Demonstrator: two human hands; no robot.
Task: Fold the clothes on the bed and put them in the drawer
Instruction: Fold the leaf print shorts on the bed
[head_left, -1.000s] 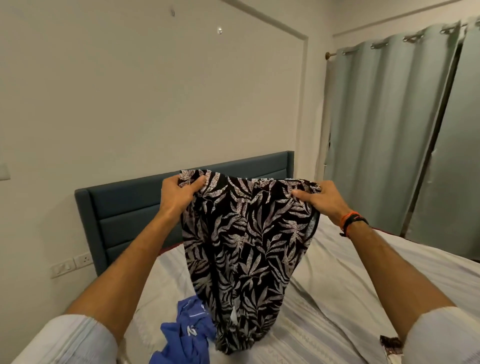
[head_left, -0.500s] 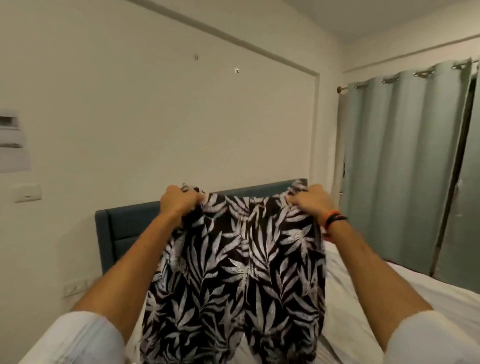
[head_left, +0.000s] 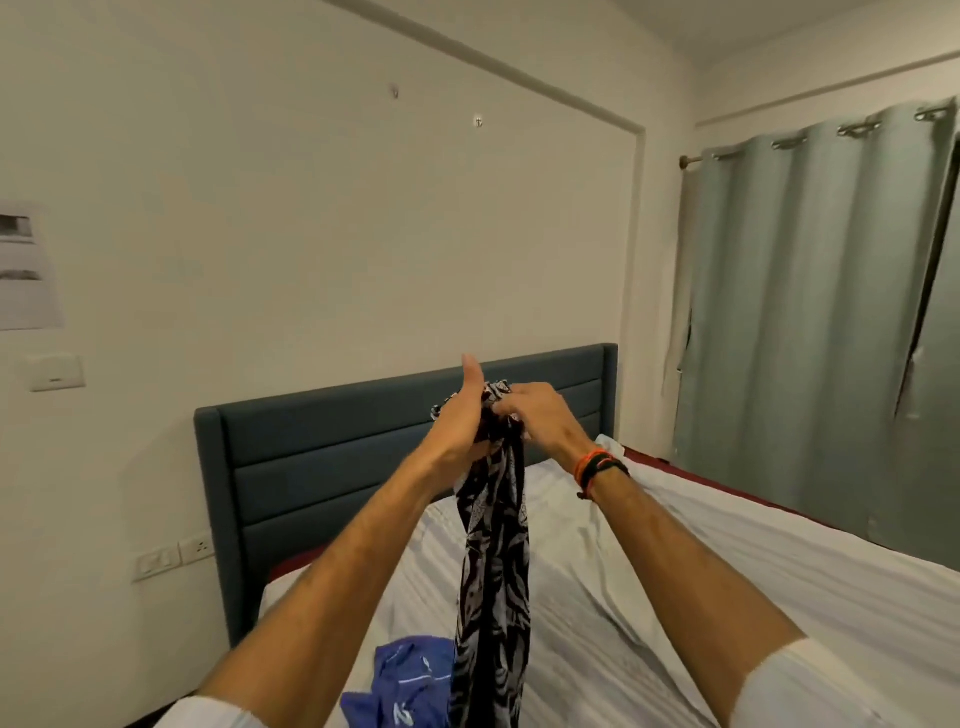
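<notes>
Fold begun: both hands, left (head_left: 460, 421) and right (head_left: 535, 415), meet pinching the garment (head_left: 493, 561) top, halved lengthwise and hanging above the bed (head_left: 727, 597); blue cloth (head_left: 400, 686) unfolded, drawer unseen.

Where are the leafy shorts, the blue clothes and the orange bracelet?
Leafy shorts (head_left: 496, 561): head view, middle of the hanging cloth.
Blue clothes (head_left: 405, 686): head view, crumpled top.
Orange bracelet (head_left: 586, 462): head view, band on the right wrist.
</notes>
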